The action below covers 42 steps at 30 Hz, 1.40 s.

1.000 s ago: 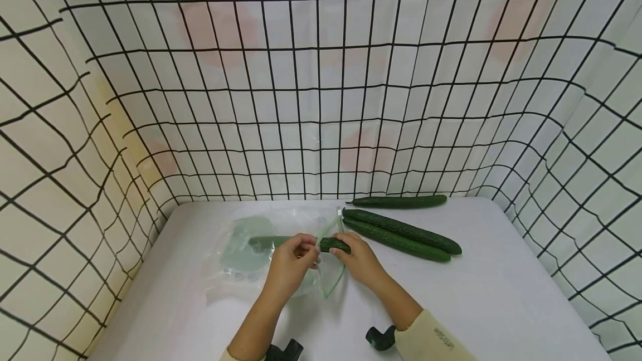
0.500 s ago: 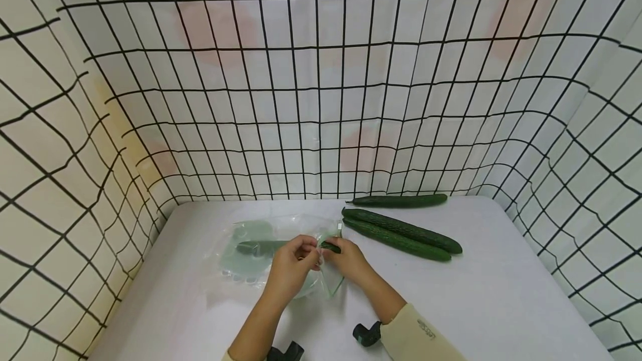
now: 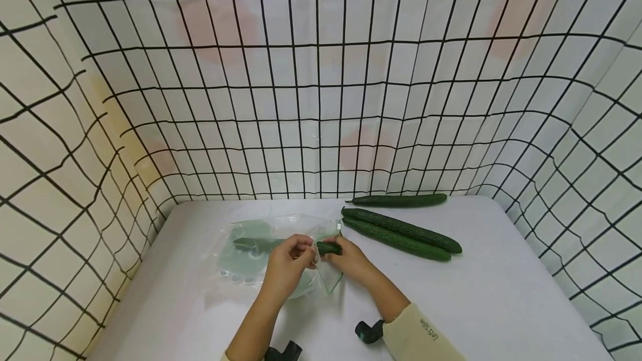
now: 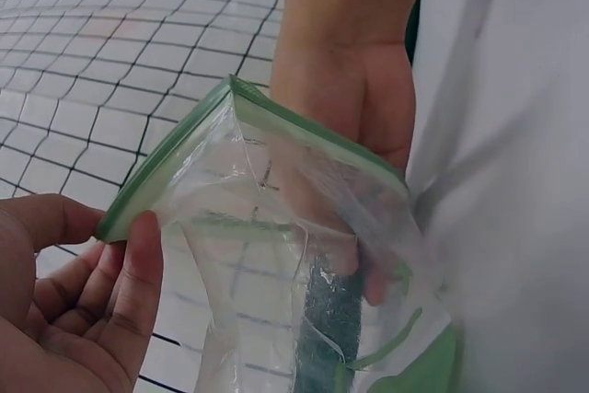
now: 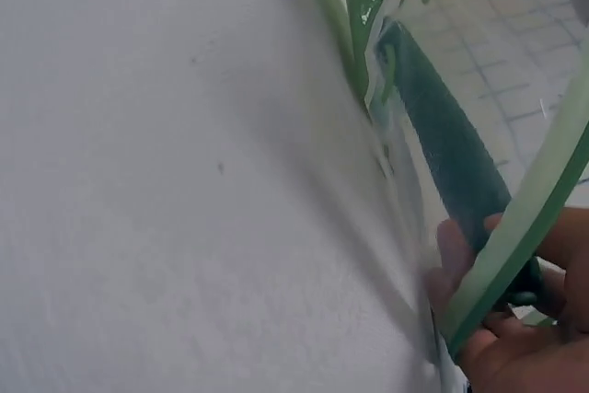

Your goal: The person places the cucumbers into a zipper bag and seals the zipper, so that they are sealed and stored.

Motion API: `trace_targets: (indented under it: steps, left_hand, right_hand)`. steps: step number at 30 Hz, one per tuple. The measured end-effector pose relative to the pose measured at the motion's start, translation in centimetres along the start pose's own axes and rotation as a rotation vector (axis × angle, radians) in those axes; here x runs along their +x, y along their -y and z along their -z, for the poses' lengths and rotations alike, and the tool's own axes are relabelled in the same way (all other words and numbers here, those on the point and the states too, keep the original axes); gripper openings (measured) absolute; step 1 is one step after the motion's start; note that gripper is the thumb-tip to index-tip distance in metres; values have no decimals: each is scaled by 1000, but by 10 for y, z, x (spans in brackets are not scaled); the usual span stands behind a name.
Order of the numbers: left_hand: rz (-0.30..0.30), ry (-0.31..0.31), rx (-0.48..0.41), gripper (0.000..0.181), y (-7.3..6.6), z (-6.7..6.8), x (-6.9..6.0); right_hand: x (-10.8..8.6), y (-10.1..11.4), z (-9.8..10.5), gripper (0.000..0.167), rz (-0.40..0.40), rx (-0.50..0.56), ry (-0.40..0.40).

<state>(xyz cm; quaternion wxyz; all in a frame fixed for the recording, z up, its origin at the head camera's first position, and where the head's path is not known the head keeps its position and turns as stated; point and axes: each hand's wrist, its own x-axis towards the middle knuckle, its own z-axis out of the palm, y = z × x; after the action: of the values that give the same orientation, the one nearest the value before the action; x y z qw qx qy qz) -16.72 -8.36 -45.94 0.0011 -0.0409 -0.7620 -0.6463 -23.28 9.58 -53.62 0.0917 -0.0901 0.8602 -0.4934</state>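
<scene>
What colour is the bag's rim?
Green; the bag's rim shows best in the left wrist view.

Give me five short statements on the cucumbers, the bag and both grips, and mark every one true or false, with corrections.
1. The left grip pinches the green edge of the clear bag. True.
2. Four cucumbers lie outside the bag. False: three loose cucumbers lie on the table.
3. The right grip holds a cucumber near one end. True.
4. The bag hides everything inside it. False: the held cucumber shows through the film.
5. In the head view, the bag lies to the right of the loose cucumbers. False: it lies to their left.
</scene>
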Motion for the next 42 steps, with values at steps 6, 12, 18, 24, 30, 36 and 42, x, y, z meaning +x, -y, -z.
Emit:
trace_targets:
  steps: [6,12,18,24,30,36,42]
  left_hand:
    - [-13,-12,-22,20,3,1,2]
    - [-4,-20,-17,17,6,5,4]
    - [15,-21,-13,15,7,8,5]
    - [12,-24,-17,14,8,6,6]
    - [10,-29,-31,16,7,6,5]
    - [-2,-29,-38,18,7,6,5]
    - [-6,-23,-37,19,7,6,5]
  right_hand:
    - [3,3,-4,39,15,-6,-101]
    - [1,6,-9,31,-52,82,-140]
    - [0,6,-14,28,-30,73,-172]
    - [3,9,-24,23,60,-98,-231]
    - [2,7,-25,27,78,-122,-226]
    - [-5,-2,-18,32,13,29,-153]
    - [-15,0,-7,35,11,163,-119]
